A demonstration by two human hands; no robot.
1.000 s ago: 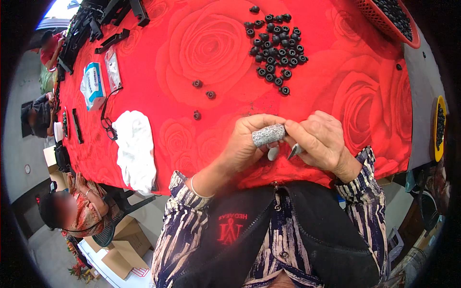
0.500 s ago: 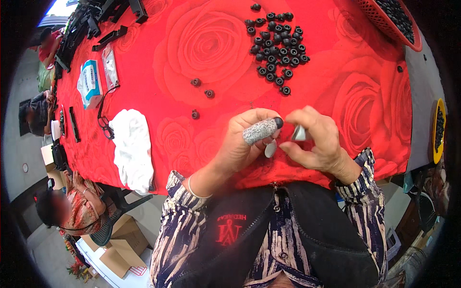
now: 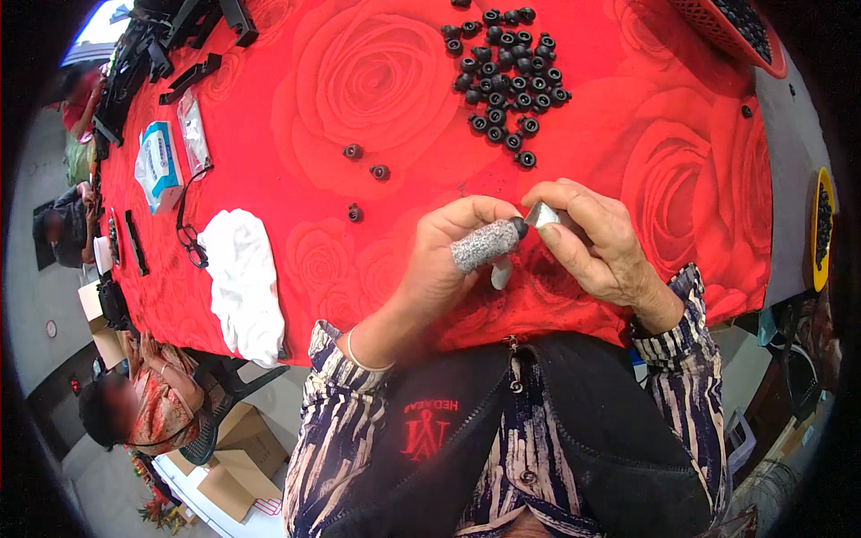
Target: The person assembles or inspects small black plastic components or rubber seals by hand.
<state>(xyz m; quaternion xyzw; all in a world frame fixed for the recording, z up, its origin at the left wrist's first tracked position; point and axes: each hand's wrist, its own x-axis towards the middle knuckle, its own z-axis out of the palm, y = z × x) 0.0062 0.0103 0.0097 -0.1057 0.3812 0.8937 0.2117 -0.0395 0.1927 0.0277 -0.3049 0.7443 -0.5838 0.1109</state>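
Note:
My left hand (image 3: 438, 255) is closed, pinching a small round black part (image 3: 520, 227) at its fingertips. A grey speckled sleeve (image 3: 485, 247) wraps one of its fingers, and a pale flat shape (image 3: 500, 273) shows below that finger. Between the thumb and fingers of my right hand (image 3: 603, 247) is a small silvery blade-like piece (image 3: 543, 215). Its tip sits right beside the black part; whether they touch I cannot tell. Beyond my hands lies a loose pile of similar black parts (image 3: 518, 87). Three more, one of them a black knob-shaped part (image 3: 380, 172), lie apart to the left.
Left on the red flowered tablecloth (image 3: 377, 81) are a white cloth (image 3: 242, 287), a blue-and-white packet (image 3: 160, 166), a clear bag (image 3: 192, 134) and long black pieces (image 3: 190, 79). A red basket (image 3: 771, 58) and yellow tray (image 3: 820, 269) stand right. Several people are at the far left.
My right hand has moved up and its fingers have closed in, bringing the silvery piece next to the black part. My left hand stays nearly in place. The whole view has shifted slightly.

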